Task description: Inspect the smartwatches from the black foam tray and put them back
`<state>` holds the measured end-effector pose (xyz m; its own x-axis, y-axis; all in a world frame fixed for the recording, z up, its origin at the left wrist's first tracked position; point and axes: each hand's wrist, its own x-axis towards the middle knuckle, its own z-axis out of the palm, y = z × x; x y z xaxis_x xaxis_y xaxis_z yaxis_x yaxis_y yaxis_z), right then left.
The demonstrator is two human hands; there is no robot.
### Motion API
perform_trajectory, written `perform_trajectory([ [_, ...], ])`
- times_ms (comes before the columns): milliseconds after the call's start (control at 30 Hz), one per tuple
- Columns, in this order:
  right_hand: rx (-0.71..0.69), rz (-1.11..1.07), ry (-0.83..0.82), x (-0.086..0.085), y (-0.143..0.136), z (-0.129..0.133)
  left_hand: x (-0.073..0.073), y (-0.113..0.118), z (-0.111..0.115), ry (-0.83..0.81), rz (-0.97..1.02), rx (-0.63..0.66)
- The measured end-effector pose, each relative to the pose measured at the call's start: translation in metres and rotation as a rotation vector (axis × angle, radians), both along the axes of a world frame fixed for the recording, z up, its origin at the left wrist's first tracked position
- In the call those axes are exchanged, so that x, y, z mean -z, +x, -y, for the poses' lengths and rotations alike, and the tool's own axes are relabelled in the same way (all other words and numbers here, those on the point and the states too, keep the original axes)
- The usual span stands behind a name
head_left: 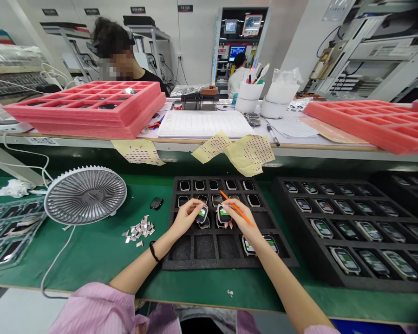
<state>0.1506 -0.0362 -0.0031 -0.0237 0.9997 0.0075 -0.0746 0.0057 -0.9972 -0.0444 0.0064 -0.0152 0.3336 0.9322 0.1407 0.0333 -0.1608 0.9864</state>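
Above the black foam tray [205,263], my left hand [187,217] grips a watch [202,214] with a lit screen. My right hand [239,217] holds another lit watch [225,214] beside it, the two a small gap apart. An orange stick [244,217] lies across my right hand, slanting down to the right. Under the left watch, part of another watch shows. Dark-screened watches [213,185] fill the tray's back row, and more lie in the second row. Lit watches [250,247] sit at its front right, near my right forearm.
On the left are a round fan [87,195], small silver pieces [140,230], a loose dark watch part [156,203] and a clear tray [12,232]. Another foam tray [329,260] with watches stands right. Pink trays [132,116] and papers [205,124] rest on the shelf. A person [125,60] is beyond.
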Motion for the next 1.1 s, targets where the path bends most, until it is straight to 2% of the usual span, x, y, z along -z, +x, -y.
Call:
perform_trajectory([
  [400,-0.065,-0.044,0.046,0.0014,-0.0014,-0.0008,0.0071,0.0001,-0.0015,-0.029,0.085,0.065],
  [533,-0.073,-0.026,0.060,0.0046,0.0001,-0.0016,0.0064,0.0001,-0.0005,-0.025,0.066,0.070],
  [733,-0.036,-0.017,0.061,0.0006,-0.0001,-0.0007,0.0051,-0.0006,-0.0009,-0.035,0.054,0.050],
  [967,-0.015,-0.008,0.051,0.0002,-0.0008,-0.0016,-0.0016,-0.0004,0.0012,-0.048,0.004,0.022],
  [1100,-0.025,0.000,0.057,0.0013,-0.0011,-0.0026,0.0015,-0.0006,0.0005,-0.038,-0.004,0.030],
])
